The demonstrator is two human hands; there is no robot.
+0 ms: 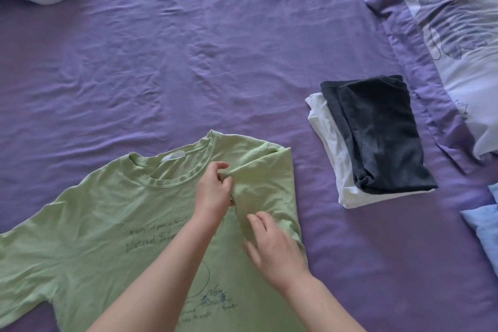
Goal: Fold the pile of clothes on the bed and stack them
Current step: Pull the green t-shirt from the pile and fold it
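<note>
A green shirt is being folded on a purple bed.

The bed [167,43] fills the frame, with wide bare sheet across the top and middle. The shirt [89,237] lies flat at the lower left, print up; its right side is folded in, making a straight edge. One sleeve runs off the left edge. A stack [377,137], black on white, sits to the right, apart from the shirt. The left hand [213,191] pinches the folded flap near the collar. The right hand [275,248] rests on the flap below it, fingers loose.
</note>
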